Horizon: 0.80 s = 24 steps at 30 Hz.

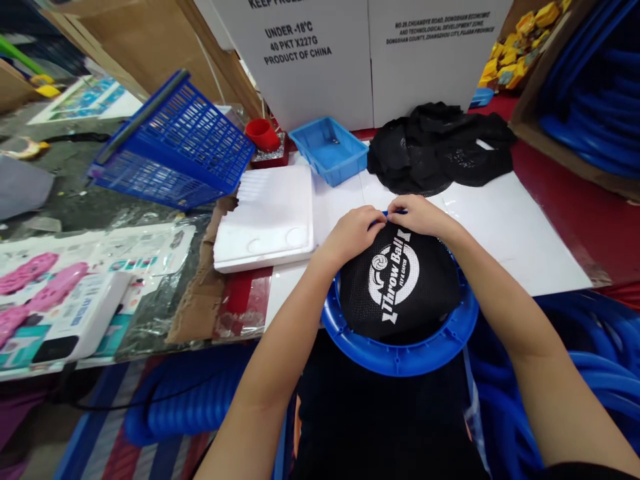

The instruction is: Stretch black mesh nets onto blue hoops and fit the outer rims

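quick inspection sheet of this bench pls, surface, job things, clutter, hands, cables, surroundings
surface: white board over a red table top, partly covered.
job's things: blue ring at the near edge, black mesh net printed "Throw Ball" lying over it.
clutter: white foam tray, small blue bin, red cup, pile of black mesh, tilted blue basket, printed cards with pink pieces.
grippers: left hand and right hand pinch the net at the ring's far rim.
cables: thin black cord under the table's near edge.
surroundings: white cartons behind, blue rings stacked at right.
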Available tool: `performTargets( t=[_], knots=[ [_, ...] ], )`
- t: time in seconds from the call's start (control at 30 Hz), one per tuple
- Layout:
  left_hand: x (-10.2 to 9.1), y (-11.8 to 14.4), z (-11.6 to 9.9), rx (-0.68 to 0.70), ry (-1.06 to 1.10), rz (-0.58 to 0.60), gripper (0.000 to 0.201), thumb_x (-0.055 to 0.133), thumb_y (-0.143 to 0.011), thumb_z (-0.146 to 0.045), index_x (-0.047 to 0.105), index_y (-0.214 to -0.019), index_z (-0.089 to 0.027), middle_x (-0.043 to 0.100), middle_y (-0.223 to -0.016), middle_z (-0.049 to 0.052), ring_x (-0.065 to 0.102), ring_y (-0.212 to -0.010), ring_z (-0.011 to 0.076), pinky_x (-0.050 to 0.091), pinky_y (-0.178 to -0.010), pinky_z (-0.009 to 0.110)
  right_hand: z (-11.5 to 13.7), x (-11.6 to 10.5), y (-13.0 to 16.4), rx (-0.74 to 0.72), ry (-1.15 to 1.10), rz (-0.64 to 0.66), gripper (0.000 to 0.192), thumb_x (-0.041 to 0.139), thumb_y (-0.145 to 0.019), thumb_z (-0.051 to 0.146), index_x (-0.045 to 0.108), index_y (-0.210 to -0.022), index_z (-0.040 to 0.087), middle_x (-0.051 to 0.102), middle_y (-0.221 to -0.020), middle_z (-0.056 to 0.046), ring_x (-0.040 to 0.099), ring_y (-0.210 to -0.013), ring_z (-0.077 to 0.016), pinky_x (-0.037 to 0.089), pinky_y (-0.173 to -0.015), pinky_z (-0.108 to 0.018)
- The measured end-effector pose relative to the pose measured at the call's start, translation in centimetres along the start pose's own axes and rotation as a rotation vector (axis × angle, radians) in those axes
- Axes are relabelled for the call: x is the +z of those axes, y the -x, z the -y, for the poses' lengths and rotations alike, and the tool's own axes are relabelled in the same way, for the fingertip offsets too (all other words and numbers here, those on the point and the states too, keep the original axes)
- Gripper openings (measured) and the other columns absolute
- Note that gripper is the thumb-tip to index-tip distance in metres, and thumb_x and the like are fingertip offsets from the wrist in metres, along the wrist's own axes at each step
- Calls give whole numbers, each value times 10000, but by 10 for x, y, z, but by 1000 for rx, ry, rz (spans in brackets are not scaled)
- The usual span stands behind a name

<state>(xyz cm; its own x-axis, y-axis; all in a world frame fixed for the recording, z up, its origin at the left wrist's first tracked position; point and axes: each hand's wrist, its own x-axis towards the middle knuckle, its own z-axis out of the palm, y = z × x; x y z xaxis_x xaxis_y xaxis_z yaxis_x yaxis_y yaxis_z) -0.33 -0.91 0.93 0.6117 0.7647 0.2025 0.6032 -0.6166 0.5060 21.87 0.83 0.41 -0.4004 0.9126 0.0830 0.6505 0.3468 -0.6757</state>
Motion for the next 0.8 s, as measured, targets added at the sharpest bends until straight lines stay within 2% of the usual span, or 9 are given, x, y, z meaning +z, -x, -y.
performTargets(
  t=[0.2,0.3,0.4,0.5,0.6,0.7,0.8],
  knots=[
    [-4,1,-7,-77,-177,47,192,569,-1065,-272,754,-1073,-219,799,-1128,86,722,-1063,284,551,-917,409,-11,-27,15,30,-28,30,180,734,-883,352,773,-988,211,794,-1034,-72,709,-989,-265,527,-898,-378],
    [-10,2,-6,-152,-264,22,224,554,-1068,-263,726,-1204,-219,798,-1196,113,725,-1062,303,544,-894,421,-22,-40,19,16,47,86,220,727,-889,409,779,-974,213,782,-1048,-82,697,-1009,-282,515,-910,-394],
    [-19,5,-3,-178,-264,50,309,568,-1058,-261,687,-1341,-231,808,-1194,120,732,-1024,306,538,-879,425,-27,-43,18,-11,46,121,266,678,-914,438,784,-991,207,767,-1079,-91,681,-1025,-280,505,-943,-403],
    [-27,9,-1,-123,-198,108,272,555,-1084,-351,762,-1241,-269,822,-1166,86,737,-1021,298,535,-865,408,-27,-38,14,-27,-34,162,304,639,-929,466,786,-974,204,753,-1148,-100,674,-1044,-271,504,-976,-402],
    [-25,12,-3,-81,-207,87,323,559,-1093,-455,814,-1097,-256,818,-1098,84,734,-1017,294,541,-862,398,-24,-32,11,-4,-83,185,312,652,-905,470,780,-940,188,751,-1116,-103,671,-1022,-271,503,-954,-400],
    [-14,8,-7,38,-228,26,291,602,-1073,-400,790,-1197,-216,777,-1168,120,712,-1100,304,555,-935,415,-25,-30,8,37,-126,190,339,668,-881,490,785,-936,177,756,-1020,-89,663,-979,-268,502,-917,-394],
    [-1,4,-6,171,-140,41,336,570,-1085,-330,723,-1363,-219,742,-1295,124,681,-1217,293,544,-1058,433,-28,-32,7,9,-145,223,372,693,-858,521,806,-937,175,768,-1019,-89,661,-983,-268,501,-927,-394]
  ],
)
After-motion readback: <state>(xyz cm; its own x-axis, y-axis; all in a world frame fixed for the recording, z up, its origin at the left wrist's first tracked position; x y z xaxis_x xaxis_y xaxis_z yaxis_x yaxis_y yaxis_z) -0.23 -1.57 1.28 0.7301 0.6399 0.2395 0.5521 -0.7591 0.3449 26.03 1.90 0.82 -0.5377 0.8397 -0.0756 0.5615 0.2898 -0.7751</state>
